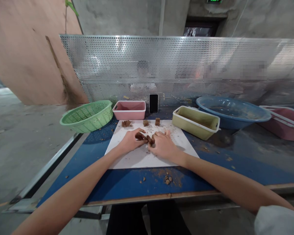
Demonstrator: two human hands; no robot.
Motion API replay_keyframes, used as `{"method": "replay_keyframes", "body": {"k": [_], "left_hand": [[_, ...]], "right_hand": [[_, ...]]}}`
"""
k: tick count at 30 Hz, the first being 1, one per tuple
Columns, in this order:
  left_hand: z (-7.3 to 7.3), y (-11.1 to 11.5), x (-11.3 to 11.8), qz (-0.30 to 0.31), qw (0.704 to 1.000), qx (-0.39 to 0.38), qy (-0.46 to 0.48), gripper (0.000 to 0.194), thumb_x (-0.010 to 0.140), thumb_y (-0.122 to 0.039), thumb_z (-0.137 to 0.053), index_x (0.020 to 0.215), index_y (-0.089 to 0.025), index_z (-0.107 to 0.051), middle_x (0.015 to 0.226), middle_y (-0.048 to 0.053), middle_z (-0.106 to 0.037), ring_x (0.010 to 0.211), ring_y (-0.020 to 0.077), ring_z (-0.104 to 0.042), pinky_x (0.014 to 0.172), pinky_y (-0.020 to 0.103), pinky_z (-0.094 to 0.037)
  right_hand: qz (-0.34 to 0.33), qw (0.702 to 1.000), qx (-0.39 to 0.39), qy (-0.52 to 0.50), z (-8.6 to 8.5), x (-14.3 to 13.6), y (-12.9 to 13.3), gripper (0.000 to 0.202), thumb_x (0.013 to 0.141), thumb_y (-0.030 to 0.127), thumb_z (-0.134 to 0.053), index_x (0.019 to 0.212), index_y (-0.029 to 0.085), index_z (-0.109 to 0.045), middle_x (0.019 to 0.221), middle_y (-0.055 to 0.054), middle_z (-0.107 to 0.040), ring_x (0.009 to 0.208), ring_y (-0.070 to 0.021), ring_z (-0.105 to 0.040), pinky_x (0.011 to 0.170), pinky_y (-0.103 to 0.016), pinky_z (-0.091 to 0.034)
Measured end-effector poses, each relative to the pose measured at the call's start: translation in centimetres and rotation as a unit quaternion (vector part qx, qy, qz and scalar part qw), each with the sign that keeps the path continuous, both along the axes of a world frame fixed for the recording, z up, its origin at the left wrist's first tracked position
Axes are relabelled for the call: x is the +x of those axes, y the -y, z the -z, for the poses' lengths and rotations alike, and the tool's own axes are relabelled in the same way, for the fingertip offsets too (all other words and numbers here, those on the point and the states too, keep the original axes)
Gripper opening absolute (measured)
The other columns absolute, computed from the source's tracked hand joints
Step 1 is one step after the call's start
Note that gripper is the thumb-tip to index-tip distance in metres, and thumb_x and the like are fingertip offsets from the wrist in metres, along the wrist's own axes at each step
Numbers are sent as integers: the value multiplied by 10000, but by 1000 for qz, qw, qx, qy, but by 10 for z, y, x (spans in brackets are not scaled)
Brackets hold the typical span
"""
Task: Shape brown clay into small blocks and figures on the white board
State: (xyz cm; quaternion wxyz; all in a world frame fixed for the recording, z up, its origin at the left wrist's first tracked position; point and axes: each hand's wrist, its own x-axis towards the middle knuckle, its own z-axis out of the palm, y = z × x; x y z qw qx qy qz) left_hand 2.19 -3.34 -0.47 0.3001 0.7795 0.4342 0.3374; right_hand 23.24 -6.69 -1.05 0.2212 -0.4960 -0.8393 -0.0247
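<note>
Some brown lumps (150, 140), part-hidden between hands (163, 146)

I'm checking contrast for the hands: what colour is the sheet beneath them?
The sheet is white, soiled in places, seen in the head view.

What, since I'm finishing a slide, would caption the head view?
Both hands hold brown lumps over a white sheet on a blue table, small brown pieces beyond.

At one o'clock, we read EXIT in glowing green letters on a dark sign (214, 1), its top cut off by our view's upper edge. We see it against the grey wall (267, 19).
</note>
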Motion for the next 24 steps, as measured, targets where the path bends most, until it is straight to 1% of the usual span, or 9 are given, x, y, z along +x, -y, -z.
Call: {"method": "replay_keyframes", "body": {"k": [5,10,14,18,21,24], "left_hand": [[-2,-1,-3,-9,1000,-2,-7,380,788,-388,-793,1094,-220,-643,963,60,-831,865,244,-793,821,368,-601],[-4,-1,-7,-20,999,26,-43,297,886,-437,-701,1083,-217,-670,916,57,-826,850,248,-787,766,345,-575],[-6,-3,-10,-47,996,47,-64,262,952,-399,-603,1108,-205,-683,973,77,-822,847,242,-778,743,336,-562],[-5,-9,-14,-60,991,92,-74,215,941,-351,-596,1060,-204,-699,1060,86,-805,894,241,-752,757,346,-557],[-1,-15,-17,-36,994,94,-44,231,902,-355,-648,1069,-200,-690,1113,93,-783,950,237,-731,797,358,-569],[1,-19,-20,16,996,85,-4,331,863,-354,-713,1155,-206,-669,1206,106,-755,1053,237,-713,876,375,-574]], "right_hand": [[5,999,34,3,-3,1,-5,236,925,393,-671,815,188,-627,912,-120,-685,929,-303,-612,956,-499,-325],[4,997,74,8,-6,0,-13,232,965,366,-620,829,179,-641,928,-110,-689,977,-289,-608,936,-455,-306],[1,996,85,16,-10,-1,-26,228,980,357,-602,858,171,-653,952,-98,-713,982,-267,-612,919,-429,-282],[-20,997,81,7,-12,-2,-40,249,1008,366,-579,875,173,-663,961,-86,-722,979,-249,-615,902,-415,-268],[-30,997,67,3,-12,-3,-49,279,1034,376,-557,877,176,-672,980,-81,-719,996,-245,-611,901,-410,-264],[-45,998,48,3,-12,-3,-55,308,1052,400,-540,908,171,-688,1034,-95,-720,1012,-252,-609,900,-411,-272]]}}
